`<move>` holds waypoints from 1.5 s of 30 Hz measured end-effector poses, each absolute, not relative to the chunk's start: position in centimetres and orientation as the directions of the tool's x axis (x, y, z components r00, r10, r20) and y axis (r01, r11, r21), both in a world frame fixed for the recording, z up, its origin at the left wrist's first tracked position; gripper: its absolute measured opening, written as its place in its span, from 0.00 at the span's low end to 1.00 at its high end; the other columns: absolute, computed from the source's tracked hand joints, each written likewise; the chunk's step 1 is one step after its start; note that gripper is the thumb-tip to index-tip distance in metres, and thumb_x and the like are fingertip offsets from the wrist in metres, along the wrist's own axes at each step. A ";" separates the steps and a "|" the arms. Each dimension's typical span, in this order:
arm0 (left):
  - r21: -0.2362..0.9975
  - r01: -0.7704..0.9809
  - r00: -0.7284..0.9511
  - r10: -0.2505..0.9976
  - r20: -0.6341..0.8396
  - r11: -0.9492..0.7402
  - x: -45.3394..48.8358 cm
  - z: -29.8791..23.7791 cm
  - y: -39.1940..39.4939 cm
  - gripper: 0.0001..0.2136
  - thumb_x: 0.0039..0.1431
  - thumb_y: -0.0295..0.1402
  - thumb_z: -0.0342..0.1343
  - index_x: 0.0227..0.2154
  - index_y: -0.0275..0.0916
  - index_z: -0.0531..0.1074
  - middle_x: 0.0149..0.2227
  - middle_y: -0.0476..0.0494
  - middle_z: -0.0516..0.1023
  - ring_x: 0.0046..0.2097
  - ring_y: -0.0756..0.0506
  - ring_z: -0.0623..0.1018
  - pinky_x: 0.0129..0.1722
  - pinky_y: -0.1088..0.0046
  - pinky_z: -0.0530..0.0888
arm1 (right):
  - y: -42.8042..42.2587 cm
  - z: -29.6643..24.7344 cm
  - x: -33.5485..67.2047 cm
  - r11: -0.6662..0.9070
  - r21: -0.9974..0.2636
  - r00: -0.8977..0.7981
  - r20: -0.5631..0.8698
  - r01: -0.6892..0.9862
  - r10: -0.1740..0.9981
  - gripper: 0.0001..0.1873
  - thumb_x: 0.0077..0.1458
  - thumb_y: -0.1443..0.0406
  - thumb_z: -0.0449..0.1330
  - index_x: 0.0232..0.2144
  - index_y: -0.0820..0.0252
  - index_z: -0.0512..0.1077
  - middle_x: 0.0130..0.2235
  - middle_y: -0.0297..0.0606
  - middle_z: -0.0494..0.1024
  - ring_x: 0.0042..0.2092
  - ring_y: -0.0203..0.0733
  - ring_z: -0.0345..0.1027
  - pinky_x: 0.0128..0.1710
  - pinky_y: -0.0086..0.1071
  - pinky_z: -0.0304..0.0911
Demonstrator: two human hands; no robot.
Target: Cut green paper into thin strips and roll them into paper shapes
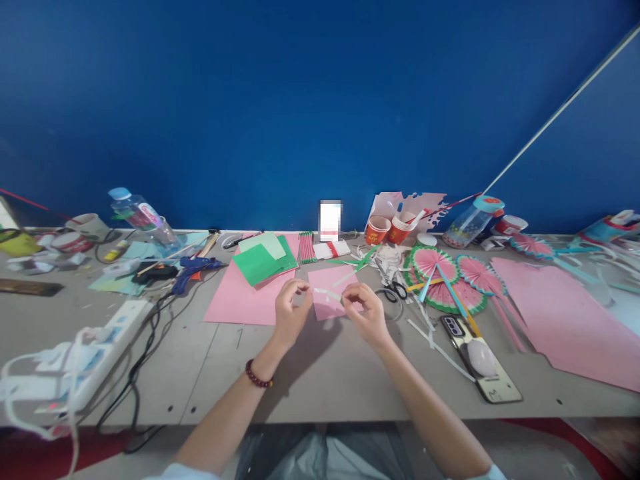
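Note:
My left hand and my right hand are raised just above the grey table, in front of me. Both pinch a thin white strip stretched between their fingertips. Under and behind the strip lies a small pink sheet. A dark bead bracelet circles my left wrist.
Large pink sheets and green paper lie around. Watermelon paper fans, scissors, a phone and red cups sit right. A glue gun, bottle and power strip with cables sit left.

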State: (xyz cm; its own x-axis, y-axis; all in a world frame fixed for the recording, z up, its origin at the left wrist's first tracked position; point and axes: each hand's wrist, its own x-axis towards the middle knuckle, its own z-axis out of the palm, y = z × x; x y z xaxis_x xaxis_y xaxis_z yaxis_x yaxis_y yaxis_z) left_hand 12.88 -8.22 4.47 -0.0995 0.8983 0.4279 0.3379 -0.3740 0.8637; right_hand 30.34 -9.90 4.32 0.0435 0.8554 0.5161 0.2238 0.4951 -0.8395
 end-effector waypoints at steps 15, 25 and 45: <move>0.998 -0.047 -0.566 0.824 0.016 -0.052 8.0 2.0 -2.7 0.11 0.44 0.40 0.59 0.27 0.37 0.72 0.25 0.49 0.72 0.28 0.50 0.71 0.29 0.74 0.67 | -8.9 4.4 31.5 0.003 -0.721 -0.017 0.020 -0.692 1.000 0.07 0.45 0.63 0.66 0.25 0.56 0.70 0.36 0.35 0.80 0.39 0.41 0.76 0.37 0.31 0.70; 0.756 0.651 -0.305 0.891 0.337 -0.063 5.9 1.7 -2.4 0.08 0.50 0.32 0.53 0.30 0.41 0.76 0.32 0.43 0.77 0.34 0.44 0.73 0.35 0.70 0.67 | -8.4 4.6 32.3 0.008 -0.678 0.011 0.000 -0.735 1.000 0.07 0.45 0.63 0.64 0.25 0.54 0.67 0.37 0.32 0.81 0.49 0.43 0.73 0.49 0.37 0.67; 0.576 0.786 -0.096 0.877 0.471 -0.224 7.9 1.8 -3.7 0.14 0.56 0.30 0.51 0.44 0.40 0.75 0.44 0.36 0.75 0.45 0.39 0.74 0.41 0.67 0.70 | -8.2 4.4 33.1 -0.003 -0.683 0.001 -0.005 -0.730 1.000 0.04 0.46 0.63 0.61 0.26 0.52 0.68 0.37 0.30 0.81 0.48 0.41 0.73 0.45 0.36 0.70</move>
State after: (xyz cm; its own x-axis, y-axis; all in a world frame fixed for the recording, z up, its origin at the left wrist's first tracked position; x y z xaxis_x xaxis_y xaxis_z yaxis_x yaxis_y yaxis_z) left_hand 7.94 -3.69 1.82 -0.0960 0.8767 0.4714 0.7863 -0.2235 0.5759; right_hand 33.13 -8.22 4.35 0.0013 1.0000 -0.0052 -0.7301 -0.0026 -0.6834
